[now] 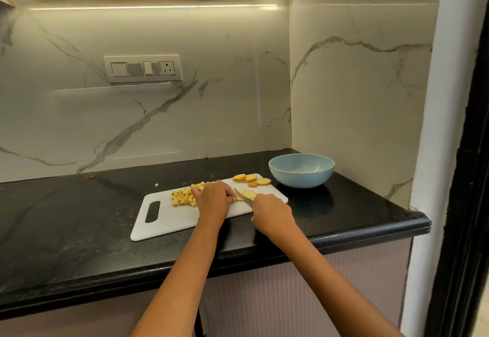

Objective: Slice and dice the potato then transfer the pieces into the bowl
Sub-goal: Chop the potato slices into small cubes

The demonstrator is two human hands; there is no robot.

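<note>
Now the right hand is curled tight round the handle of the knife, blade angled across the board. Left hand, fingers bent, pins a slice at the blade. Dice lie mid-board, more slices at its far right corner; the bowl stands near the worktop's right back corner.

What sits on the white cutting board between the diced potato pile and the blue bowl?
In the head view: the left hand, knife blade, then round potato slices.
</note>
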